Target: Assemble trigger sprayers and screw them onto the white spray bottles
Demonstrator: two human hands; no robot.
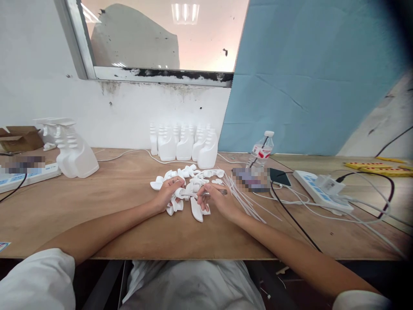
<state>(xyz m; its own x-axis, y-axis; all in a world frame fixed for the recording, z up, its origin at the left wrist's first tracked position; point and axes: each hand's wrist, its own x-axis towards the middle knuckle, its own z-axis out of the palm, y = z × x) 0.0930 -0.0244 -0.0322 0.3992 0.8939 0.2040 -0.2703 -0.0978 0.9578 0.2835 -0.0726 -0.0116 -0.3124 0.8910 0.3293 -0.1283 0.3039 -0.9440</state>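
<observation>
My left hand is closed around a white plastic spray head part. Between the fingers of my right hand is a slim pair of metal tweezers, its thin end pointing left at the opening of that part. The exact contact at the tip is too small to make out. Around both hands lies a loose heap of white trigger spray head parts. One white cover piece sits just below my right fingers. Several thin white tubes are spread to the right of my right hand.
White bottles stand along the wall behind the heap. At left are spray bottles with heads, a power strip and a cardboard box. On the right are a water bottle, a phone, a power strip and cables.
</observation>
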